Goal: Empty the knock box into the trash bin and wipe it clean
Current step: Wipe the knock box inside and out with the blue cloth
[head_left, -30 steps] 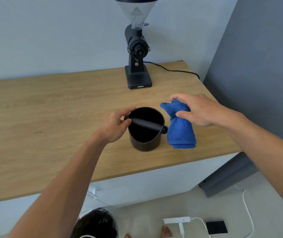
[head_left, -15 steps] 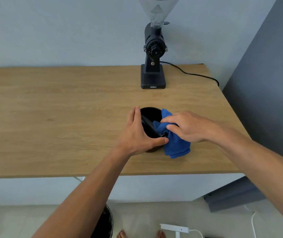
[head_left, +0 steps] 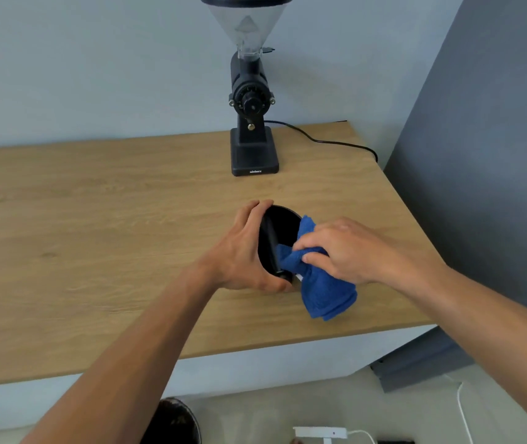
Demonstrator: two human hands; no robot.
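The black knock box stands on the wooden counter near its front right part. A black bar crosses its dark inside. My left hand wraps around the box's left wall and holds it. My right hand grips a blue cloth, whose upper part is pushed into the box's right side while the rest hangs over the rim onto the counter. The black trash bin sits on the floor below the counter's front edge, partly hidden by my left forearm.
A black coffee grinder with a clear hopper stands at the back of the counter, its cable running to the right edge. A grey wall panel borders the right. A white adapter and cord lie on the floor.
My right hand brought the blue cloth from beside the knock box into its opening. My left hand shifted from the rim to a grip round the box's side.
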